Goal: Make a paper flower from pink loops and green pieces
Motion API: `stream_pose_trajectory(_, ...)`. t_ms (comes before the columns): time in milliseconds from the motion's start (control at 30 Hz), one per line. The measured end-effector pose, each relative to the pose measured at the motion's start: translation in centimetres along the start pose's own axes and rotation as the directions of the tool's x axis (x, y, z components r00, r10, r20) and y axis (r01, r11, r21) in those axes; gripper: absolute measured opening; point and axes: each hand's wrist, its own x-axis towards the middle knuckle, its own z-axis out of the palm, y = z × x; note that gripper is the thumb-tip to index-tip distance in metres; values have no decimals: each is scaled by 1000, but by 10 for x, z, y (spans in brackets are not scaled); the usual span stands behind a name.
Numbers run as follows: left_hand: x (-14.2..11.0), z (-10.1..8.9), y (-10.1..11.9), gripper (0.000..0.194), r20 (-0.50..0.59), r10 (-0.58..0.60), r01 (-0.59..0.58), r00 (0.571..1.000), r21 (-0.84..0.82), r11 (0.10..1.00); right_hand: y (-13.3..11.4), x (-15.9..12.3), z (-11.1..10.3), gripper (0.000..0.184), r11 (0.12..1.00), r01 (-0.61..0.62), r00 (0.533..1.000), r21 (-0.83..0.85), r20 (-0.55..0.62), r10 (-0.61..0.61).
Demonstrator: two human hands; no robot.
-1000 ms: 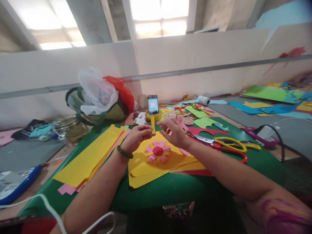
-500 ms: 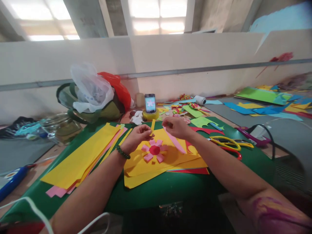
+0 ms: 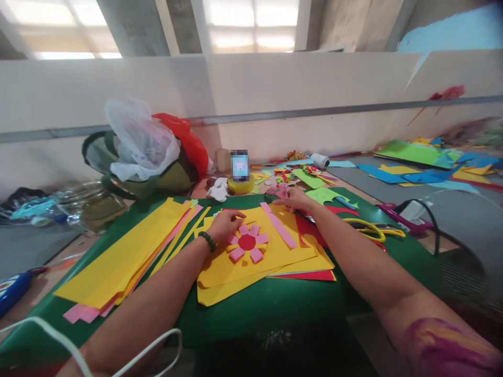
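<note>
A paper flower [image 3: 247,242] with a red centre and pink and yellow looped petals lies on yellow sheets [image 3: 220,272]. My left hand [image 3: 225,225], with a green bead bracelet at the wrist, rests at the flower's upper left, fingers loosely apart. A pink strip [image 3: 279,225] lies slanted on the sheets, right of the flower. Past its top end is my right hand [image 3: 295,201], fingers reaching left beside a small dark item I cannot make out. Red paper [image 3: 310,229] shows below that hand.
Long yellow strips [image 3: 121,256] and pink strips lie at left on the green surface [image 3: 251,314]. Yellow-handled scissors [image 3: 367,230] sit at right. Behind stand a phone [image 3: 240,165], a bag [image 3: 165,175] and paper scraps. A white cable [image 3: 51,335] crosses the lower left.
My right hand has let go of the pink strip and moved right. My left hand has lowered towards the flower, and the short yellow strip no longer shows in its fingers.
</note>
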Motion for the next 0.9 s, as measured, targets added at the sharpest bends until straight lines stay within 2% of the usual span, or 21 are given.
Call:
stream_pose_trajectory(67, 1, 0, -2, 35, 18, 2, -3, 1000, 20, 1000, -1, 3, 4, 24, 1000, -20, 998, 9, -51, 21)
stream_pose_trajectory(167, 1, 0, -2, 38, 34, 45, -48, 998, 63, 997, -5, 1, -7, 15, 999, -28, 984, 34, -174, 33)
stream_pose_trajectory(300, 0, 0, -3, 32, -16, 133, -130, 991, 127, 983, -17, -14, -28, 21, 992, 55, 965, 111, -259, -25)
stream_pose_trajectory(367, 0, 0, -4, 32, -24, 144, -139, 989, 145, 979, -23, -23, -31, 22, 973, 139, 973, 183, -210, -100)
stream_pose_trajectory(467, 0, -1, -5, 33, -46, 155, -146, 987, 153, 977, -31, -35, -27, 24, 950, 218, 975, 222, -9, -221)
stream_pose_trajectory(533, -1, -2, -5, 32, -49, 149, -140, 988, 156, 978, -34, -40, -23, 25, 942, 286, 947, 178, 100, -306)
stream_pose_trajectory(633, -2, -2, -4, 32, -32, 116, -110, 993, 144, 983, -38, -44, -20, 23, 900, 412, 886, 141, 168, -432)
stream_pose_trajectory(700, -2, -2, -4, 33, -25, 95, -90, 995, 138, 986, -41, -45, -19, 21, 912, 402, 890, 85, 196, -411)
stream_pose_trajectory(800, -1, -2, -4, 33, -24, 78, -75, 997, 128, 989, -42, -43, -16, 26, 952, 304, 933, -35, 213, -290)
stream_pose_trajectory(900, 0, -1, -6, 31, -42, 73, -69, 996, 100, 993, -42, -40, -12, 30, 955, 280, 941, -101, 223, -253)
